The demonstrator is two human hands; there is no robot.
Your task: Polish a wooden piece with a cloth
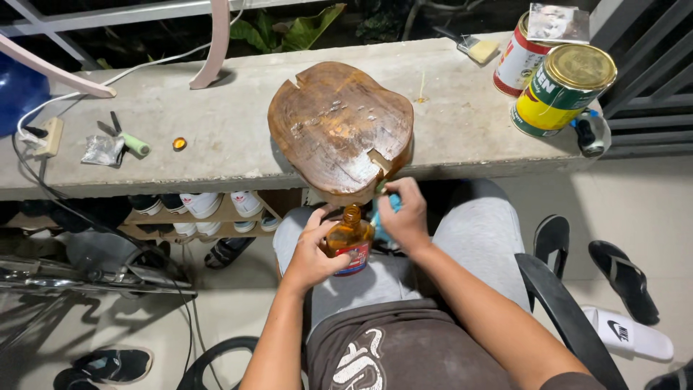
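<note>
The left hand (312, 253) wraps around a small glass bottle (349, 245) of amber liquid. The bottle stands on the person's lap, close to the middle of the view, and its top is open. Just at 3 o'clock from the bottle, the right hand (404, 217) pinches a blue cloth (382, 217) up near the edge of a wood slab (341, 126). The slab is round, brown and shiny, with a notch in its rim close to the fingers. It lies at 12 o'clock from the bottle, on a long grey counter (144, 155), and sticks out a bit over the counter's edge.

At 2 o'clock from the slab stand two cans (563, 87), close together, and a brush (476, 49) lies near them. At 9 o'clock from the slab there is a little gold cap (179, 144), then a green-handled tool (130, 141), then a power strip (49, 137) with a white cord. Under the counter, shoes (202, 209) sit on a shelf. Black sandals (621, 278) lie on the floor at 3 o'clock from the lap.
</note>
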